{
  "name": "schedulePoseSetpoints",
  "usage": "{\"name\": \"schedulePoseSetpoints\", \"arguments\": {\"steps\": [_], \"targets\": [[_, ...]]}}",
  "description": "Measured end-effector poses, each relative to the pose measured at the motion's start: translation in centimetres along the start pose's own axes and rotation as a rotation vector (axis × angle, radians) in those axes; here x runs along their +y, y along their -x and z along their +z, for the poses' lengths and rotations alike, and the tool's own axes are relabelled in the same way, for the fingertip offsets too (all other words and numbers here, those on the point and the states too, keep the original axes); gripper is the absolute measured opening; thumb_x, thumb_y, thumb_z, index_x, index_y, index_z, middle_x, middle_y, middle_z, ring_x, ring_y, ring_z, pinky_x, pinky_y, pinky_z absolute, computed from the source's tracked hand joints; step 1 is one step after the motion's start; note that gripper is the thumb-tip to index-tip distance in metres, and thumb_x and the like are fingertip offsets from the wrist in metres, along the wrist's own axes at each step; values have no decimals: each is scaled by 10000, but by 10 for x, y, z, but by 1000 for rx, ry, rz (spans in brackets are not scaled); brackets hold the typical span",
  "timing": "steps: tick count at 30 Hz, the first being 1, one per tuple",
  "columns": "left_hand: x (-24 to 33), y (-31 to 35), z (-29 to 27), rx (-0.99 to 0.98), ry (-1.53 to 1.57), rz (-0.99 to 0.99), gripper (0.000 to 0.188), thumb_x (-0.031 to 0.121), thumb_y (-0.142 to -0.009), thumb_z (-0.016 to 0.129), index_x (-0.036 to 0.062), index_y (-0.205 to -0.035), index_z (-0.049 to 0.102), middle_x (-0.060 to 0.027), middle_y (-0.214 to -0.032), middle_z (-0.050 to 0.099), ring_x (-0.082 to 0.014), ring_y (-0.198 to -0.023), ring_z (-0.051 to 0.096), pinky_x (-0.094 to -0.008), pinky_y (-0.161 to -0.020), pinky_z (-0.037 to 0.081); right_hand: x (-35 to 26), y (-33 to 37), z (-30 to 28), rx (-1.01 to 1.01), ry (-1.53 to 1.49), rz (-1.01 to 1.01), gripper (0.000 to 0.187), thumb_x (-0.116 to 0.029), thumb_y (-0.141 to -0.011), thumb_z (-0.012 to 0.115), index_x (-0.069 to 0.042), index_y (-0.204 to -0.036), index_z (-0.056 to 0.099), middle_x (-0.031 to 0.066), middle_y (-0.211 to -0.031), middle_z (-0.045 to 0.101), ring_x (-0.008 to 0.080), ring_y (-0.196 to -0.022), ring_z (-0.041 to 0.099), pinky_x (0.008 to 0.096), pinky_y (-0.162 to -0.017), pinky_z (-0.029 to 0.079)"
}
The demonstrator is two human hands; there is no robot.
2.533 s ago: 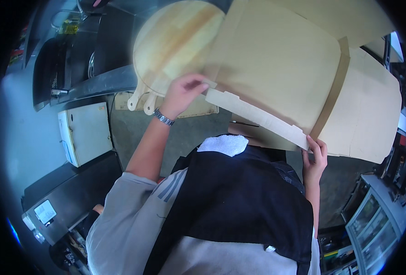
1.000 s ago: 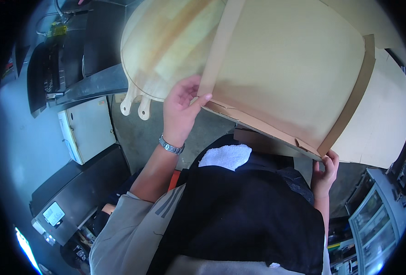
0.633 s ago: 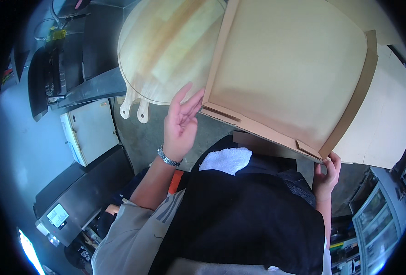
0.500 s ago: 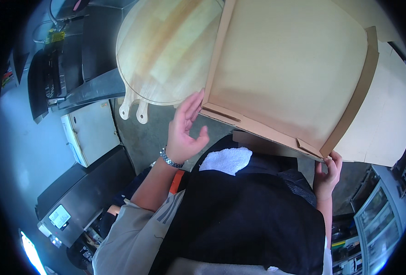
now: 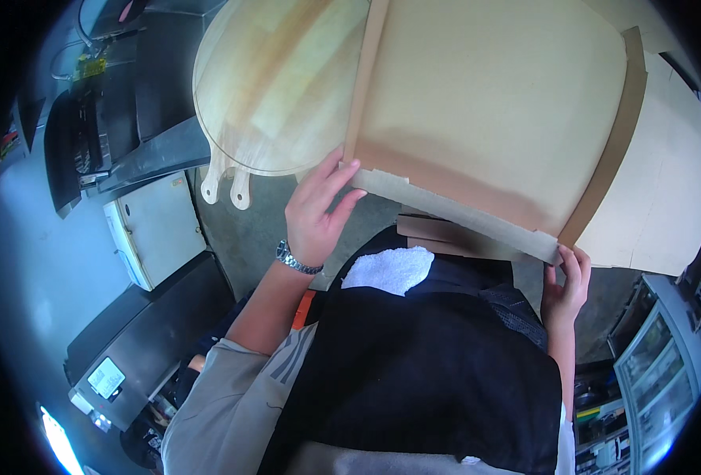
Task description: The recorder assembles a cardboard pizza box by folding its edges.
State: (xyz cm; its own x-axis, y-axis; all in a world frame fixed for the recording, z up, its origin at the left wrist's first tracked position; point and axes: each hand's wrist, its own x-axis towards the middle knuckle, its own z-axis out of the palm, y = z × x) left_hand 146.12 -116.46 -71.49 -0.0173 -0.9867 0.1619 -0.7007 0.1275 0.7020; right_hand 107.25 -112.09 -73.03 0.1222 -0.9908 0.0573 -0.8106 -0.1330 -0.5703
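- At the counter's edge, beside the wooden boards (image 5: 271,87), the cardboard box (image 5: 493,103) lies open, left wall (image 5: 364,87) and right wall (image 5: 610,150) raised.
- Front flap (image 5: 461,207) not tucked in; its tilt is hard to judge.
- Left hand (image 5: 316,212): thumb and fingertips at one corner, clamped or not, I cannot tell.
- Right hand (image 5: 566,289): fingers pinched on the other.

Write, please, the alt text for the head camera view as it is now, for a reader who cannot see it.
A person's left hand and right hand touch the two ends of the narrow front flap on an open cardboard box. Left of it are round wooden boards; below, a white cloth and black apron.
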Motion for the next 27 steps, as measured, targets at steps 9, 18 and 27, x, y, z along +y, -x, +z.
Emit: {"name": "schedulePoseSetpoints", "arguments": {"steps": [9, 18, 27], "targets": [[9, -8, 5, -157, -167, 50, 504, 62, -787, 753, 67, -1274, 622, -220, -1394, 457, -365, -1193, 542, -420, -983, 482, -18, -11, -8, -73, 44, 48, 492, 85, -788, 694, -110, -1239, 662, 156, -1127, 566, 293, -939, 654, 369, -785, 546], [14, -18, 8, -176, -218, 73, 438, 18, -743, 744, 106, -1169, 691, -220, -1445, 414, -341, -1144, 551, -413, -959, 480, -25, -20, -6, -100, 61, 102, 250, -32, -878, 659, -94, -1117, 698, 149, -1063, 540, 300, -914, 664, 389, -772, 541], [26, -22, 15, -206, -404, 217, 251, 68, -750, 721, 134, -992, 699, -46, -1205, 585, -320, -989, 528, -405, -828, 486, -32, -26, -10, -107, 54, 138, 220, -61, -875, 664, -83, -1093, 688, 155, -1060, 532, 306, -913, 623, 391, -795, 536]]}}
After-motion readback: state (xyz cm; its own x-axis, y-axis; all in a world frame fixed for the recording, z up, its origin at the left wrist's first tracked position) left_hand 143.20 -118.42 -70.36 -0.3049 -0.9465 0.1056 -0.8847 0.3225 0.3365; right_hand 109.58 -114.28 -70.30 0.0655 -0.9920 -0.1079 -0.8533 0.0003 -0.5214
